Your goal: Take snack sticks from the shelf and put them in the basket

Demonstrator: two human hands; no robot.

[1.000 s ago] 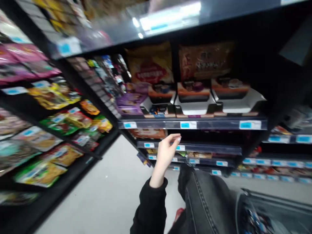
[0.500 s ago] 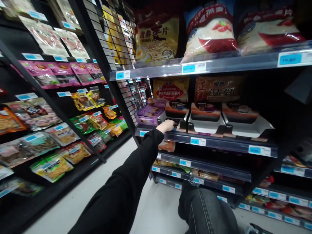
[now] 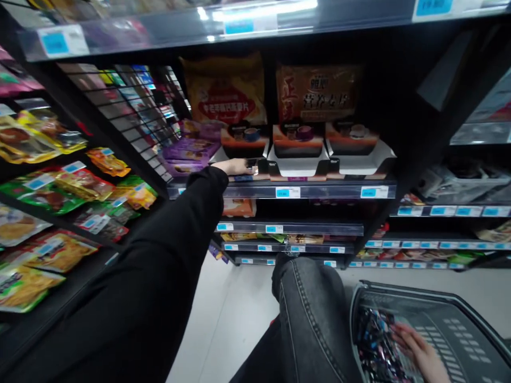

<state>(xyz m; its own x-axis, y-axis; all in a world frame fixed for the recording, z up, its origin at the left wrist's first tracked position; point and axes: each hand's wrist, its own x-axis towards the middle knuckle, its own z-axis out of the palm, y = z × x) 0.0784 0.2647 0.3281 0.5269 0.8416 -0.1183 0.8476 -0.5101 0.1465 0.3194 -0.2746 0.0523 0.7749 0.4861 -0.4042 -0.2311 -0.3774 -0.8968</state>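
My left hand [image 3: 236, 167] reaches to the mid-height shelf, its fingers closed on the low front edge of the leftmost cardboard display box [image 3: 245, 141]. This box has a brown-orange back panel with a cup picture; the hand and forearm hide part of its inside. Two similar display boxes, a middle one [image 3: 298, 141] and a right one [image 3: 353, 139], stand beside it with white insides showing. My right hand [image 3: 417, 348], slightly blurred, is inside a grey shopping basket [image 3: 465, 319]. Its fingers are stretched out over a heap of small dark shiny packets [image 3: 377, 340].
Purple packages [image 3: 191, 151] sit left of the boxes by a wire mesh divider [image 3: 123, 114]. Behind stand a yellow-red bag [image 3: 225, 90] and a brown bag [image 3: 319, 93]. An upper shelf edge [image 3: 167, 26] crosses above. My knee [image 3: 311, 298] is between the shelf and basket.
The view has tilted down and turned right, bringing the basket and my right hand into sight. My left hand stays at the leftmost display box.
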